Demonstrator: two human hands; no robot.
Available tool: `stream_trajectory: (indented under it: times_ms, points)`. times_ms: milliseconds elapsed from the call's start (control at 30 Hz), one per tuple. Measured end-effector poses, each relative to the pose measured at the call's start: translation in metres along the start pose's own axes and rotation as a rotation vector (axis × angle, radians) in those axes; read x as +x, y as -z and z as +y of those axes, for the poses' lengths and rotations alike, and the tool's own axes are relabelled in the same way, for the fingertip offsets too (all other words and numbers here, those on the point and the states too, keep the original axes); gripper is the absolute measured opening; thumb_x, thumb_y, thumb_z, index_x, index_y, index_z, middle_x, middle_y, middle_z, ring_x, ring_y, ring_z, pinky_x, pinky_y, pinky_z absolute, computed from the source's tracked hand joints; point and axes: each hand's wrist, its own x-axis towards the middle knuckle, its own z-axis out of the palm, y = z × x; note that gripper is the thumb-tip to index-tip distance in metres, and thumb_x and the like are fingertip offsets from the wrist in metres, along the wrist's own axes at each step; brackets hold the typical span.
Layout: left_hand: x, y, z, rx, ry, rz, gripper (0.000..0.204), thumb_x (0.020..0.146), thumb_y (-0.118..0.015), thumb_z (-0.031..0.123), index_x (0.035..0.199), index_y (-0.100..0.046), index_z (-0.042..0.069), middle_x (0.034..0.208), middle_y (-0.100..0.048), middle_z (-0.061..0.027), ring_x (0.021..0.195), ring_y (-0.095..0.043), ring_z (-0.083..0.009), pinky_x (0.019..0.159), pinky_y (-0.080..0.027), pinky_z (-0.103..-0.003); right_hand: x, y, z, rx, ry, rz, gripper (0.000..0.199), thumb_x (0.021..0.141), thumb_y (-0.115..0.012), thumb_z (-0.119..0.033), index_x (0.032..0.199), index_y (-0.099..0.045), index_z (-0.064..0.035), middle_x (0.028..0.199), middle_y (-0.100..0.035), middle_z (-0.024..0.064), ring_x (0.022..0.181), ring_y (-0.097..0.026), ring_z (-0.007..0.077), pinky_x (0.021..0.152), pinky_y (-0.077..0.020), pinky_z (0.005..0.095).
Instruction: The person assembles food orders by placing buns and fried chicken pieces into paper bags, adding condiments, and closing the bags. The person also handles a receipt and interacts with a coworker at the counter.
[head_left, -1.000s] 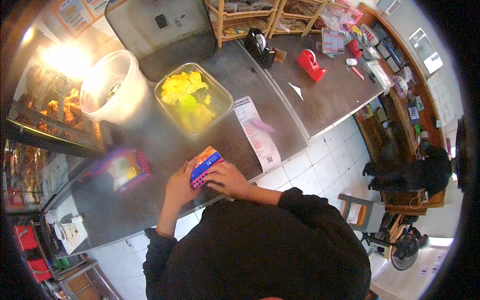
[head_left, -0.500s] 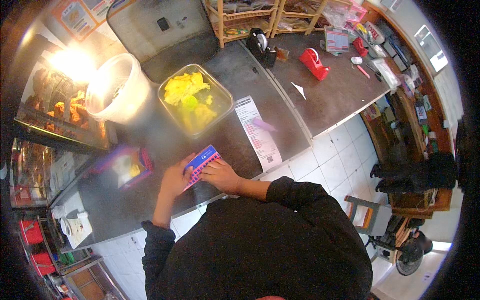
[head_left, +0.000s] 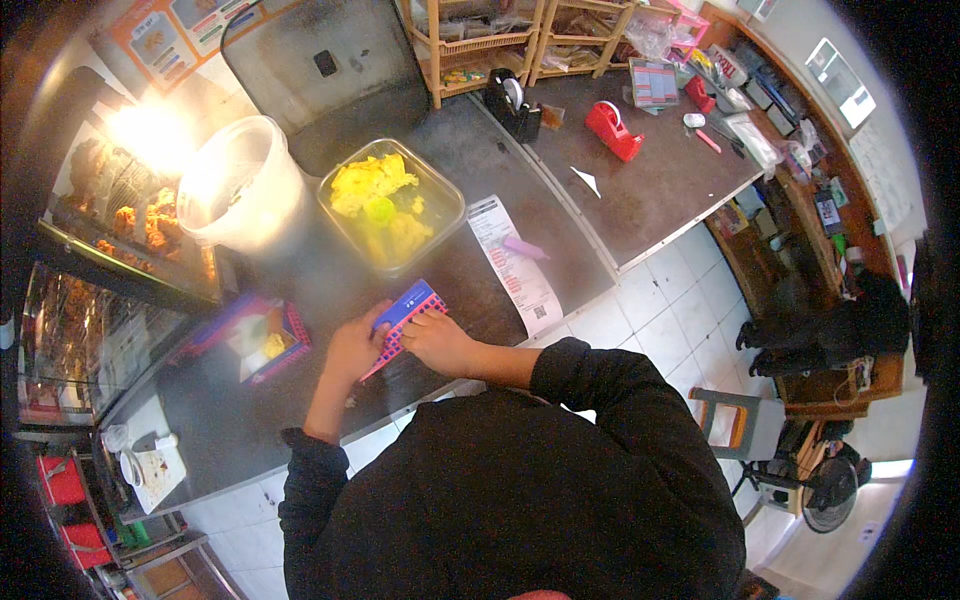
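Observation:
A flat-looking blue cardboard food box (head_left: 408, 308) with a red-and-blue checked side is held at the counter's near edge. My left hand (head_left: 354, 346) closes on its left end, thumb near the blue face. Curled fingers of my right hand (head_left: 438, 345) press on the checked side; their tips are partly hidden. Left of my hands sits an open box (head_left: 292, 322) of similar colours, with white paper and yellow food inside. Beyond them stands a clear-sided tray (head_left: 440, 246) with crumbled yellow food and a bright green round thing.
A long printed receipt (head_left: 530, 298) lies to the right, a purple marker (head_left: 524, 247) across it. A white bucket (head_left: 262, 190) and lit glass food case (head_left: 130, 270) stand at the left. Black (head_left: 515, 105) and red tape dispensers (head_left: 612, 130) sit farther back.
My right fingers have curled in more against the box's checked side, and more of that side shows. Both hands stay on the box. The whole view has shifted slightly.

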Motion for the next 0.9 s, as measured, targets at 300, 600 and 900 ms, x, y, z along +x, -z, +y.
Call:
stream_trajectory:
  times_ms: [300, 600, 900]
  points:
    - [-0.007, -0.01, -0.015, -0.088, -0.23, 0.312, 0.034, 0.079, -0.059, 0.021, 0.113, -0.057, 0.016, 0.098, -0.062, -0.0148, 0.085, -0.06, -0.0331, 0.073, -0.048, -0.039, 0.016, -0.003, -0.002, 0.002, -0.076, 0.001, 0.014, 0.075, -0.049, -0.013, 0.087, -0.052, -0.0051, 0.09, -0.051, 0.0097, 0.09, -0.051, 0.0247, 0.077, -0.0391, 0.0376]
    - [-0.015, -0.006, -0.008, -0.102, -0.245, 0.166, 0.051, 0.072, -0.065, 0.022, 0.121, -0.05, 0.013, 0.109, -0.058, -0.015, 0.093, -0.058, -0.0319, 0.079, -0.048, -0.038, 0.014, 0.0, 0.003, 0.01, -0.047, -0.065, 0.024, 0.074, -0.055, -0.016, 0.094, -0.049, -0.0054, 0.097, -0.051, 0.0106, 0.095, -0.05, 0.027, 0.079, -0.038, 0.0404]
    - [-0.024, -0.015, 0.006, 0.107, -0.165, 0.11, 0.068, 0.064, -0.069, 0.026, 0.124, -0.04, 0.007, 0.114, -0.054, -0.0155, 0.098, -0.056, -0.0321, 0.082, -0.047, -0.04, 0.013, 0.007, 0.025, 0.038, -0.024, -0.01, 0.058, 0.063, -0.072, -0.021, 0.113, -0.047, -0.007, 0.109, -0.052, 0.008, 0.108, -0.046, 0.0278, 0.098, -0.0302, 0.0457]
